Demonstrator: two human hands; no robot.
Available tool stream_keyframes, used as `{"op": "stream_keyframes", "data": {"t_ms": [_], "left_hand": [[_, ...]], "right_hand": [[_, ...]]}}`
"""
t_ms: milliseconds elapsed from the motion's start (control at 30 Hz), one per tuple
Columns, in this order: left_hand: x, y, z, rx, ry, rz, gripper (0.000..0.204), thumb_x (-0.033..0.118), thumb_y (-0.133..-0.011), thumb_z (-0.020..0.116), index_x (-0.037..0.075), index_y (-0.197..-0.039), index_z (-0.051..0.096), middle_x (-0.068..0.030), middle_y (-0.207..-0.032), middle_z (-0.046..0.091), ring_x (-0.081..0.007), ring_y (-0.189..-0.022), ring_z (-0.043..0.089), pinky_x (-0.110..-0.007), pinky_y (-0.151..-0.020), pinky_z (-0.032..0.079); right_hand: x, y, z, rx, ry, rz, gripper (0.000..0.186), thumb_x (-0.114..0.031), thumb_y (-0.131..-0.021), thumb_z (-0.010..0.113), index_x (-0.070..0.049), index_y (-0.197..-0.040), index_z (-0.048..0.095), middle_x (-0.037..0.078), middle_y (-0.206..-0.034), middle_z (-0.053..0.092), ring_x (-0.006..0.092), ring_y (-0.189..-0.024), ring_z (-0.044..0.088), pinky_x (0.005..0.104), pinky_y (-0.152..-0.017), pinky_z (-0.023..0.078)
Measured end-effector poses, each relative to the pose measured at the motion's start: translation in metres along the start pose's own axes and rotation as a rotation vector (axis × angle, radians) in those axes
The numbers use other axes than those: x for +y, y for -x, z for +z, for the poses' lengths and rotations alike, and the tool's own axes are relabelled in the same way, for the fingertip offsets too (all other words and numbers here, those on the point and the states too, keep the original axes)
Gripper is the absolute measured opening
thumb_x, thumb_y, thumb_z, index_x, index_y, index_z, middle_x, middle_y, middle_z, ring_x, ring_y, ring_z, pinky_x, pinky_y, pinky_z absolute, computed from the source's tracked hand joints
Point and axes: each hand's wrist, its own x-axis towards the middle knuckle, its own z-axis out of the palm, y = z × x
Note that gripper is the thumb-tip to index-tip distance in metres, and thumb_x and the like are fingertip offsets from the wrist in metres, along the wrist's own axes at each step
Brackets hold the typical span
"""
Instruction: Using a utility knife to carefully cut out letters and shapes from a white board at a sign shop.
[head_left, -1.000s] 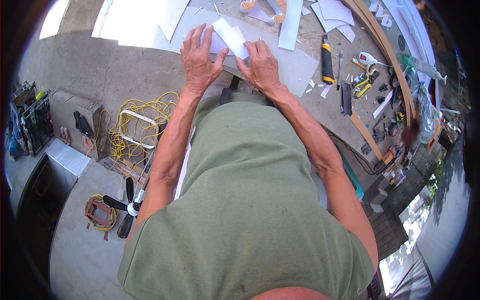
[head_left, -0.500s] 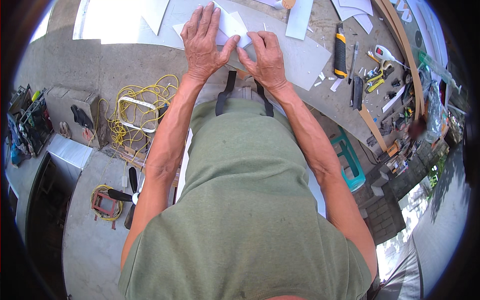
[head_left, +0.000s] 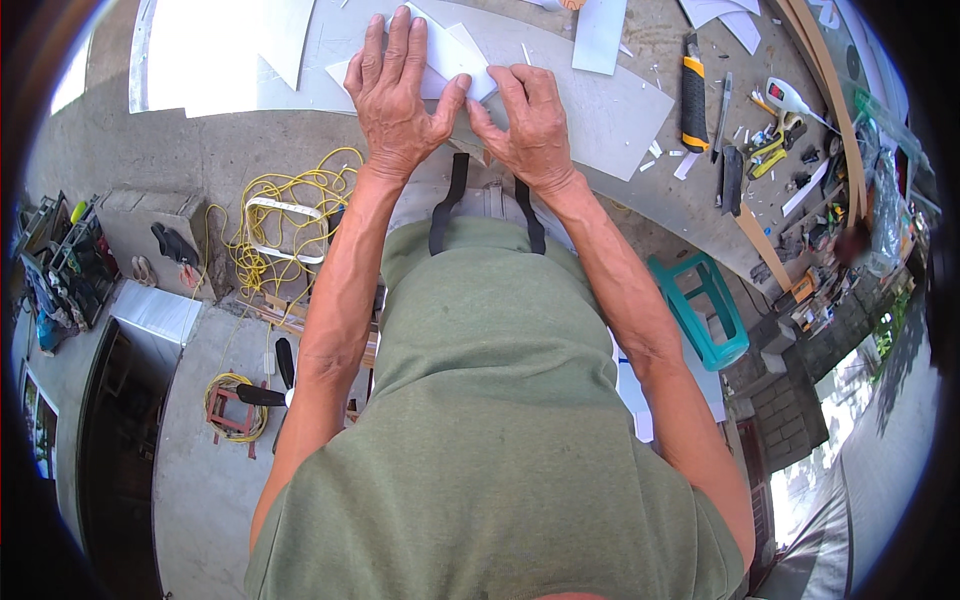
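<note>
White strip (head_left: 447, 50) held flat on grey sheet (head_left: 622, 118) by spread left hand (head_left: 402, 105)
Right hand (head_left: 532, 125) is set at its corner, whether pinching cannot be told; other pieces (head_left: 599, 38) already cut, none visibly joined.

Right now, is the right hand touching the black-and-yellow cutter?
Apart. The head view shows it plainly: a stretch of grey sheet separates the right hand from the cutter, which lies farther right.

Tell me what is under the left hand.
White pieces poke out from beneath the left hand, lying on a grey board. What lies directly below its palm is covered and cannot be seen.
</note>
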Motion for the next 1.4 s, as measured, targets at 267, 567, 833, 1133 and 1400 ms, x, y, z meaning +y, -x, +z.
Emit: {"op": "stream_keyframes", "data": {"t_ms": [267,567,833,1133,1400], "left_hand": [[-0.005,0.002,-0.004,0.022,0.112,-0.008,0.064,0.025,-0.078,0.074,0.007,-0.139,0.063,-0.0151,-0.152,0.052,-0.0381,-0.141,0.041,-0.049,-0.116,0.033],[-0.012,0.005,0.0,0.16,0.24,-0.017,0.045,0.015,-0.082,0.076,0.007,-0.125,0.073,-0.0171,-0.146,0.059,-0.0381,-0.14,0.047,-0.047,-0.114,0.041],[-0.013,0.008,-0.001,0.132,0.209,-0.01,0.049,0.022,-0.081,0.081,0.006,-0.126,0.073,-0.0151,-0.146,0.059,-0.0356,-0.141,0.046,-0.045,-0.114,0.042],[-0.005,0.003,-0.001,0.063,0.1,-0.018,0.064,0.04,-0.081,0.083,0.007,-0.133,0.068,-0.016,-0.15,0.055,-0.0369,-0.146,0.04,-0.047,-0.119,0.031],[-0.004,0.002,0.001,0.07,0.087,-0.019,0.064,0.04,-0.081,0.083,0.007,-0.134,0.068,-0.0139,-0.149,0.056,-0.036,-0.145,0.04,-0.046,-0.119,0.032]], "right_hand": [[0.005,0.003,-0.002,-0.036,-0.01,-0.015,0.047,-0.018,-0.078,0.082,-0.003,-0.118,0.063,0.012,-0.108,0.054,0.029,-0.095,0.057,0.0395,-0.081,0.052],[0.002,0.014,-0.03,0.097,-0.085,0.241,0.023,-0.001,-0.088,0.07,-0.002,-0.11,0.066,0.011,-0.101,0.06,0.0277,-0.088,0.061,0.0386,-0.074,0.053],[0.016,0.016,-0.052,0.067,-0.083,0.395,0.015,-0.001,-0.091,0.067,-0.002,-0.106,0.069,0.01,-0.093,0.064,0.0223,-0.074,0.065,0.0354,-0.065,0.054],[-0.002,-0.006,-0.022,-0.003,-0.137,0.17,0.017,-0.008,-0.087,0.075,-0.006,-0.103,0.071,0.008,-0.091,0.064,0.0236,-0.079,0.066,0.0363,-0.064,0.054],[-0.004,-0.006,-0.026,0.066,-0.174,0.371,0.014,-0.003,-0.087,0.072,-0.005,-0.101,0.072,0.009,-0.087,0.064,0.0223,-0.072,0.065,0.0349,-0.063,0.053]]}}
